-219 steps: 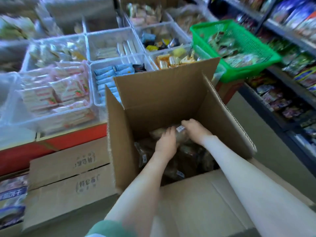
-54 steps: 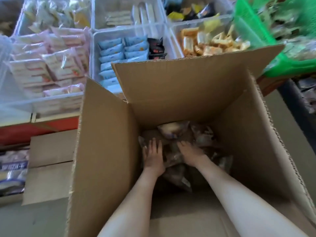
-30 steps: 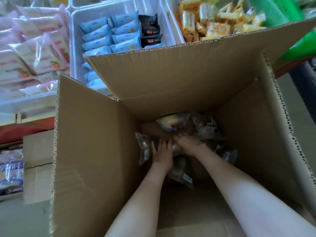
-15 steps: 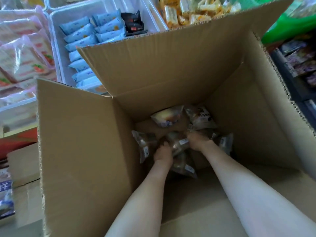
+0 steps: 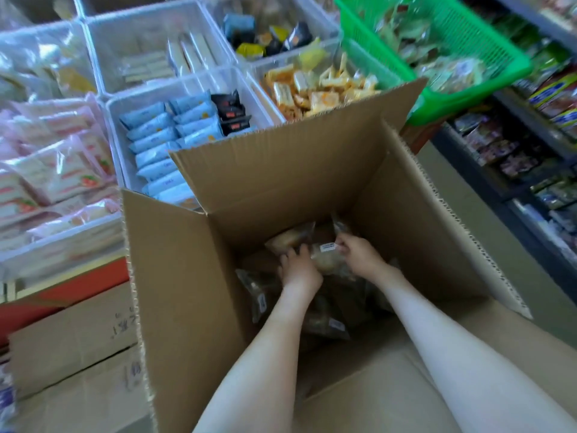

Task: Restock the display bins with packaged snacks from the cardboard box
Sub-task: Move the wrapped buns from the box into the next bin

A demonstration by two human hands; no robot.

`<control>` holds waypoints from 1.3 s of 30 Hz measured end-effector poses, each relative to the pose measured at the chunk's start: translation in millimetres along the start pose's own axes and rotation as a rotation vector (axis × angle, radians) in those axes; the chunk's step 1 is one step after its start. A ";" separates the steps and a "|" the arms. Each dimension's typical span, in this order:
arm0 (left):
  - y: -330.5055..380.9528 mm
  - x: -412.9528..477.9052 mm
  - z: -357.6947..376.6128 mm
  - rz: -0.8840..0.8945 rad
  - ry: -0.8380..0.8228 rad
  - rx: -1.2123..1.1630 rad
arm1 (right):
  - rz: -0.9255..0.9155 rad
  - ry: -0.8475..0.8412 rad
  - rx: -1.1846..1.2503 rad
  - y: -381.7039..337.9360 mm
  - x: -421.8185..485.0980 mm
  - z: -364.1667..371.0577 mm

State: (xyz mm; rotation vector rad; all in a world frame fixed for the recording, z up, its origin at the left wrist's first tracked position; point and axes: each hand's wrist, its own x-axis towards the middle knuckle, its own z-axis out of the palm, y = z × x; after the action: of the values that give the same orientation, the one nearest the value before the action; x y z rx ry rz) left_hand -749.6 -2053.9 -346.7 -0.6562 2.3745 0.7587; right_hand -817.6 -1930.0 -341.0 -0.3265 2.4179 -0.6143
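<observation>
Several packs (image 5: 324, 321) at bottom of box (image 5: 187, 292), frame centre. Left hand (image 5: 299, 271) and right hand (image 5: 359, 257) grasping one pack (image 5: 326, 257), fingers (image 5: 342, 245) curled on its ends. Lift straight up past flaps (image 5: 296, 164); grip lightly, contents likely soft; carry to bins (image 5: 171, 85), upper left.

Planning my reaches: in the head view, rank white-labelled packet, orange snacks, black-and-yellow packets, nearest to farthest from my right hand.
1. White-labelled packet, inside the cardboard box, held by the right hand.
2. Orange snacks, just beyond the box.
3. Black-and-yellow packets, a row farther back.
</observation>
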 end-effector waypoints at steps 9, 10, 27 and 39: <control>39.3 -84.2 -81.6 0.500 0.175 0.268 | -0.135 0.157 0.186 -62.3 -103.4 -82.7; 41.9 -99.3 -90.9 0.540 0.214 0.237 | -0.161 0.185 0.205 -68.4 -118.7 -91.1; -51.6 -299.2 -201.3 0.444 0.596 -0.772 | -0.429 0.622 0.653 -198.8 -252.2 -71.7; -287.1 -309.9 -294.9 0.331 0.381 -0.875 | -0.663 0.185 0.621 -397.3 -211.5 55.4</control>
State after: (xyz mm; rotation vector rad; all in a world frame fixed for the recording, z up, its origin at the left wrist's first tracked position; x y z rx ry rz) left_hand -459.8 -2363.1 -53.8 -0.7931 2.4441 2.0254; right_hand -585.3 -2213.7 -74.1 -0.8305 2.1083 -1.6919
